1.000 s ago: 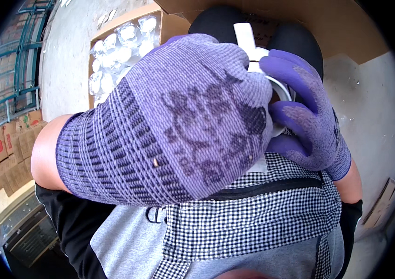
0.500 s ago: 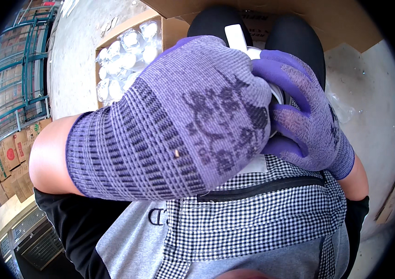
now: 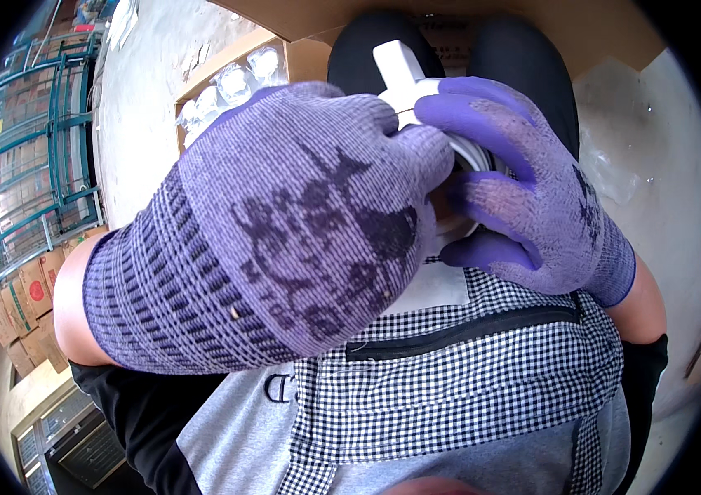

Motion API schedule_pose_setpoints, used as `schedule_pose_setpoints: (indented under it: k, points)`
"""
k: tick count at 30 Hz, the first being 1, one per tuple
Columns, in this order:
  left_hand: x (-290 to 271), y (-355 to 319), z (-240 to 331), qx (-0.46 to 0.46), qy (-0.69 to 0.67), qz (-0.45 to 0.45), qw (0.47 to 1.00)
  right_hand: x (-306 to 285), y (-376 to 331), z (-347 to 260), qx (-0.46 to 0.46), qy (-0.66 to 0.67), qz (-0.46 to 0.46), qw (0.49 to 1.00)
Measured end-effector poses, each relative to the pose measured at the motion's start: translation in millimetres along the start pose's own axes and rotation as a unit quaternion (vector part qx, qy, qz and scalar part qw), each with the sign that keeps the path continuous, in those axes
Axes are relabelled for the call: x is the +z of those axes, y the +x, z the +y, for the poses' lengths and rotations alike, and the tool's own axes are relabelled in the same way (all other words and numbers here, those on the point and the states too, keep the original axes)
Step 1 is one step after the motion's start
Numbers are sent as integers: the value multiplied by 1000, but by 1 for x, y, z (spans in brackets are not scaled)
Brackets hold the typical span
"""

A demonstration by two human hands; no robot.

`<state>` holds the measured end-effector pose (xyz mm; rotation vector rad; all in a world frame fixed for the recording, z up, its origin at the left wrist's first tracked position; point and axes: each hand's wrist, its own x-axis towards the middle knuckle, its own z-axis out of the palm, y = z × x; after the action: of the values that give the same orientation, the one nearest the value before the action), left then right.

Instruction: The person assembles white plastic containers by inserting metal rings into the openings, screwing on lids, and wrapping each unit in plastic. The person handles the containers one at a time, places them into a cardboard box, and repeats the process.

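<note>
Both hands wear purple knitted gloves and meet above my lap. Between them is a white plastic piece (image 3: 398, 68) with a flat tab poking up past the fingers and rounded, ring-like white bands lower down; most of it is hidden. My left hand (image 3: 317, 214), back of the glove facing up, is closed on its left side, with the fingertips mostly out of sight. From the right, my right hand (image 3: 524, 181) curls its fingers over the tab's base and the bands. Below them lies a checked apron (image 3: 458, 388) with a black zip and a white patch.
Beyond my left hand stands an open cardboard box (image 3: 272, 62) holding several plastic-wrapped white items. A larger cardboard box (image 3: 532, 29) is just past my knees. Crumpled clear plastic (image 3: 610, 165) lies on the floor at right. Teal metal racks (image 3: 54, 115) and stacked cartons (image 3: 33, 289) line the left.
Both hands have shifted left with the white piece, the left one more, and the gap between them is wider. More of the white piece shows, and its tab leans further left.
</note>
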<state>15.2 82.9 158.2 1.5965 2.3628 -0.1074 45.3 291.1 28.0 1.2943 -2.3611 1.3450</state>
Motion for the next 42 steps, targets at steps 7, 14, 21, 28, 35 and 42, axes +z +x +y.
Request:
schedule_pose_setpoints:
  k: [7,14,21,28,35,42]
  points:
    - [1,8,3,-18,80,-123,989,7,1,-3,-13,-2,-18,1000]
    - [10,6,-3,18,53,-53,997,8,-4,0,1,24,17,1000]
    - [20,-2,0,11,27,5,1000,8,-3,-1,-13,23,26,999]
    - [13,4,-1,-48,7,-64,997,7,0,-1,-3,18,22,1000]
    - [46,-19,-9,-48,-130,-19,990,10,0,-2,-11,21,7,1000]
    - [32,-6,-16,-38,-159,-160,974,6,3,-1,-5,18,11,1000]
